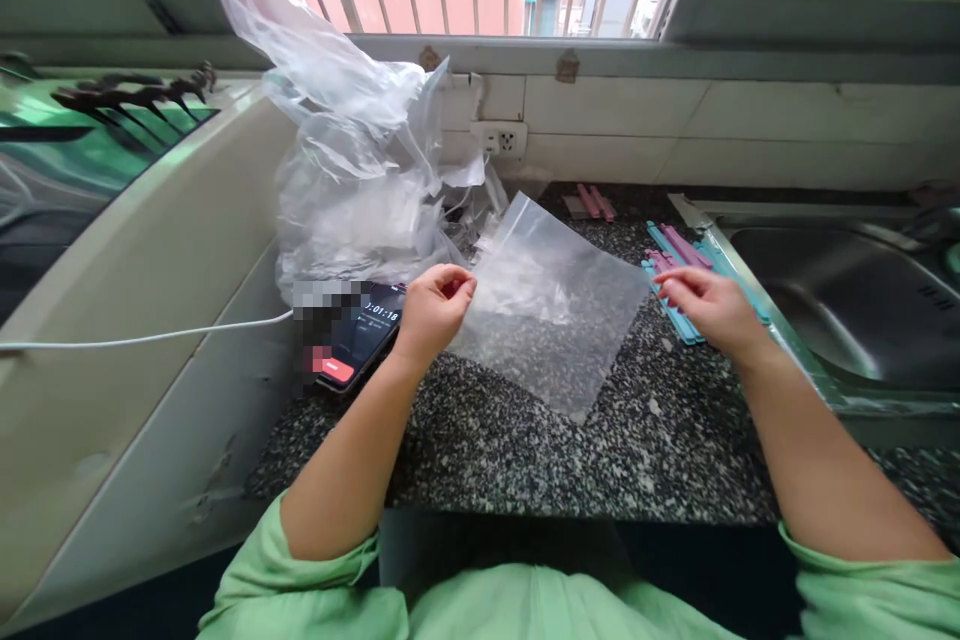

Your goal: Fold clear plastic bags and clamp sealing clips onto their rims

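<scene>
A clear, flat plastic bag (pixel 559 320) is stretched at a slant above the dark speckled countertop. My left hand (pixel 435 317) pinches its left edge, fingers closed. At the bag's right corner, the thumb and forefinger of my right hand (pixel 709 308) are pressed together on the plastic. Just beyond my right hand lies a group of pink and light-blue plastic strips (pixel 679 248), perhaps sealing clips. A phone (pixel 367 330) showing a running timer lies beside my left wrist.
A big heap of crumpled clear plastic bags (pixel 360 180) stands at the back left. Two pink strips (pixel 595 202) lie near the wall, right of a socket (pixel 501 140). A steel sink (pixel 847 290) is on the right. A white cable (pixel 150 340) runs to the phone.
</scene>
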The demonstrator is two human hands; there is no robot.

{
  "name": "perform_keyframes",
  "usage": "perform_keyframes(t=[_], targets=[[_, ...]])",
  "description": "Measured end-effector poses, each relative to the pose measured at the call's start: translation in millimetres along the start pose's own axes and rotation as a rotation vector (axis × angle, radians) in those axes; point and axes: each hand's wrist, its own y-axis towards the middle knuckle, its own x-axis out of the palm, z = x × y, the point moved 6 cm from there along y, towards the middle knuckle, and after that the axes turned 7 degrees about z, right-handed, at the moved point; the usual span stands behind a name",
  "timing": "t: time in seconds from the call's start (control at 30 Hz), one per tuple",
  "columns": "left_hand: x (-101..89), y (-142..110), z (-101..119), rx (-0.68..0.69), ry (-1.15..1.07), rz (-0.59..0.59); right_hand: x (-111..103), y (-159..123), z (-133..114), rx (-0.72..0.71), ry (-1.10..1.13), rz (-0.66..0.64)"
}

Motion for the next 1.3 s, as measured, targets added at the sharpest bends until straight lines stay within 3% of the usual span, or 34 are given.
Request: perform_keyframes(t=[0.1, 0.2, 0.47, 0.67, 0.8, 1.0, 1.3], targets=[[-1.0, 3.5, -7.6, -0.077, -0.144, 0.036, 23.5, -5.2, 6.0, 0.030, -0.053, -0.336], [-0.3, 3.6, -8.6, -0.100, -0.209, 0.054, 42.9, -13.5, 1.3, 0.047, 0.020, -0.401], [2.3, 2.6, -7.6, -0.126, -0.319, 0.054, 56.3, -14.4, 4.0, 0.083, 0.081, -0.189], [8.4, 3.0, -8.5, -0.129, -0.301, -0.009, 39.4, -14.6, -14.1, -0.132, 0.043, -0.003], [10.0, 3.1, -10.5, -0.125, -0.225, -0.023, 36.1, -16.7, -18.4, -0.198, 0.010, 0.027], [12.3, 4.2, -20.0, -0.164, -0.233, -0.030, 30.2, -15.4, -11.8, -0.177, 0.029, 0.094], [15.4, 2.6, -27.8, -0.412, -0.440, -0.043, 22.5, -16.4, -28.3, -0.391, -0.001, 0.143]])
